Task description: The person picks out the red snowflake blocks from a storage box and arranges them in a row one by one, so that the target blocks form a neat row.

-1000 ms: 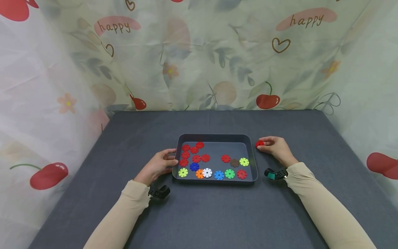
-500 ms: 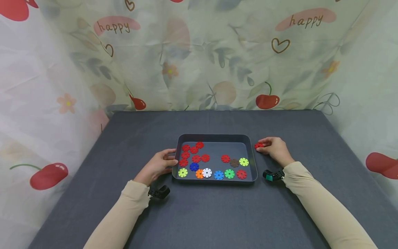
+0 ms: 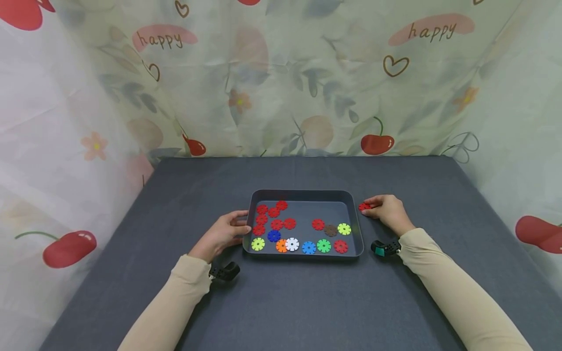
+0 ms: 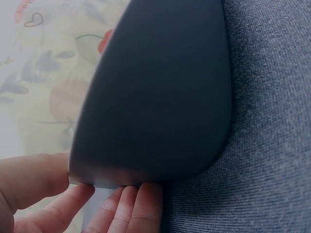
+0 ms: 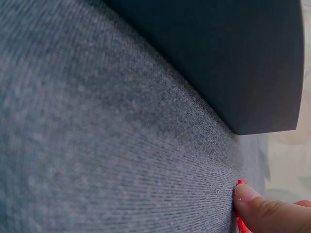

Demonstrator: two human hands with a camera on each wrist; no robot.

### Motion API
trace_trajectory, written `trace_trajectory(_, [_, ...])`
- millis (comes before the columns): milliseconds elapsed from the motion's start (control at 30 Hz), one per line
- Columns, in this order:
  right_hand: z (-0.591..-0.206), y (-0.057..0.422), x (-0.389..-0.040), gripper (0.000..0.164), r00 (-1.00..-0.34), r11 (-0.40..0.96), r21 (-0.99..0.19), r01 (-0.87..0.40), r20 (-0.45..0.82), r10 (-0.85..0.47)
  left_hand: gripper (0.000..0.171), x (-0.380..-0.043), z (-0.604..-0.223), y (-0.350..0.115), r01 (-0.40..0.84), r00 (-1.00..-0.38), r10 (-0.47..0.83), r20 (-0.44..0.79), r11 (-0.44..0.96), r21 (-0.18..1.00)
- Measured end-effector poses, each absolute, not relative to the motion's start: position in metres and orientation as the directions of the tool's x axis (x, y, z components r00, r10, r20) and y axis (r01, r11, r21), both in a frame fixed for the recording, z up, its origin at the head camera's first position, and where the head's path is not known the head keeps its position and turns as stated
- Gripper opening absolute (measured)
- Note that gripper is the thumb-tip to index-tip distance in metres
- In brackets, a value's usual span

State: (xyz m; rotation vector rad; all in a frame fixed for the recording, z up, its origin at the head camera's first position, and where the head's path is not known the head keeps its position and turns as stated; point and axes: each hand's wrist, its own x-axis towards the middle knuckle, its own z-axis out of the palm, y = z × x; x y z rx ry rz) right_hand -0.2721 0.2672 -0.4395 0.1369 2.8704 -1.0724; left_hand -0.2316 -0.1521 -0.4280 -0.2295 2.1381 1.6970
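A dark shallow tray lies on the table, holding several notched plastic discs in red, blue, green, orange, white, brown and yellow-green. My left hand grips the tray's left side, thumb at the rim and fingertips along the outer wall. Just right of the tray, my right hand pinches a red notched disc low at the tabletop. In the right wrist view, the thumb covers much of that red disc; the other fingers are mostly hidden.
Dark grey cloth covers the table. A printed curtain hangs along the back edge, with pale sheets at both sides. A black strap sits at the left wrist and another strap at the right.
The right hand has shifted slightly left and nearer with the red notched disc, toward the tray's right wall. The left hand and the tray stay in place.
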Motion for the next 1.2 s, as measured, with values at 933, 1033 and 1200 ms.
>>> trace_trajectory(933, [-0.430,0.273,-0.264,0.053,-0.992,0.652,-0.750,0.117,-0.117,0.044,0.059,-0.232,-0.430,-0.150,-0.350,-0.913,0.121,-0.389,0.257,0.901])
trace_trajectory(1033, [-0.416,0.270,-0.258,0.055,-0.993,0.593,-0.798,0.104,-0.112,0.023,0.058,-0.232,-0.430,-0.151,-0.353,-0.912,0.120,-0.393,0.259,0.899])
trace_trajectory(1200, [-0.390,0.260,-0.246,0.061,-0.995,0.529,-0.847,0.047,-0.086,-0.050,0.058,-0.233,-0.431,-0.151,-0.353,-0.912,0.118,-0.392,0.260,0.899])
